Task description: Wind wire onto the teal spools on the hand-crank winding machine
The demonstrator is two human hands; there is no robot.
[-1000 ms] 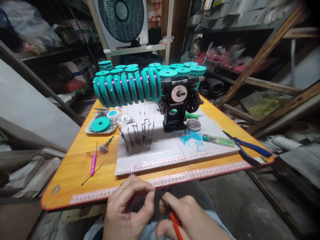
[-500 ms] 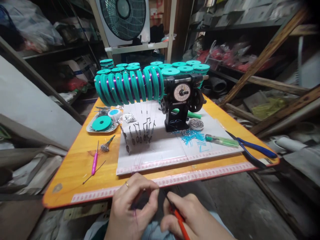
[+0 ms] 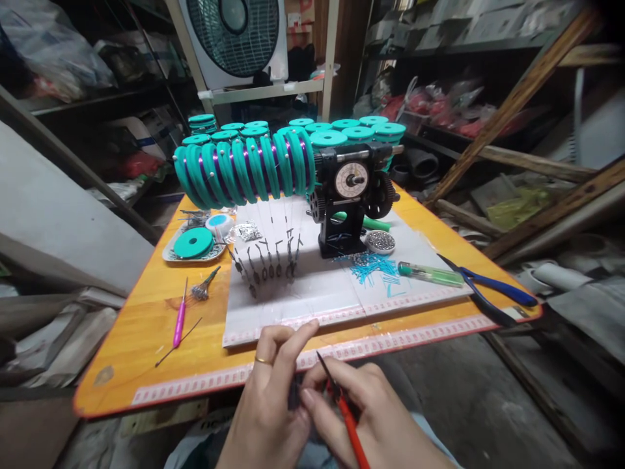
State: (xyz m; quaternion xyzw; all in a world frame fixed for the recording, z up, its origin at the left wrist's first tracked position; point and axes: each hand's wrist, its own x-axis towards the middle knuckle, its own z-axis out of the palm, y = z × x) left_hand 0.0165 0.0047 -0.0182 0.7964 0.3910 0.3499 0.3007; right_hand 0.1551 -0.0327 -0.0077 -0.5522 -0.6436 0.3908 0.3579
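Note:
In the lower middle of the head view, my left hand (image 3: 273, 397) is turned inward, its index finger raised. Its thumb meets the fingertips of my right hand. Thin purple line seen earlier in my left fingers is mostly hidden between the hands. My right hand (image 3: 371, 404) is closed around slim red-handled scissors (image 3: 350, 426), their dark pointed tips up and together. Beyond the hands, several dark rigs (image 3: 266, 267) hang on fine lines from a row of teal foam spools (image 3: 247, 168) wound with purple line. The row is mounted on a black winder (image 3: 342, 215).
A white board (image 3: 312, 306) lies on the yellow table (image 3: 146, 339). A pink-handled tool (image 3: 180, 322) lies left; a green cutter (image 3: 430, 273) and blue-handled pliers (image 3: 495, 290) lie right. A tray (image 3: 168, 254) holds a spool. More spools (image 3: 327, 138) and a fan (image 3: 234, 39) stand behind.
My left hand has turned and moved against the right fingers, its index lifting from its thumb. The scissors, open at first, have closed and point more upward.

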